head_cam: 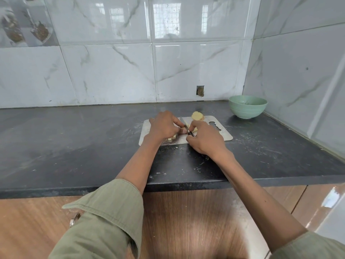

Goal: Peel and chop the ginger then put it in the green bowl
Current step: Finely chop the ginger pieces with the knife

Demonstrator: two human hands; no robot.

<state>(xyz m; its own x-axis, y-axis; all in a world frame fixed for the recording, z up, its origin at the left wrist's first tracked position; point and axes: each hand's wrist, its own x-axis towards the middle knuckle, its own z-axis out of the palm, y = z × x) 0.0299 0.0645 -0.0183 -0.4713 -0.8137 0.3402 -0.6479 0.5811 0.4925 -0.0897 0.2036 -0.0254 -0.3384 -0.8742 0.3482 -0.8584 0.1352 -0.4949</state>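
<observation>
The ginger piece being cut (194,129) is on the steel cutting board (220,134), tucked between both hands and mostly hidden. The left hand (164,126) curls its fingertips onto it, right beside the knife (186,128) that the right hand (203,139) grips. One slip on such a small piece would probably nick those fingertips. A peeled chunk (197,116) waits behind; the green bowl (248,106) is well off to the right.

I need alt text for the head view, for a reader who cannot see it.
Two hands cut ginger on a metal board on a dark counter: the right hand holds a knife, the left hand steadies the piece. A green bowl stands at the back right.
</observation>
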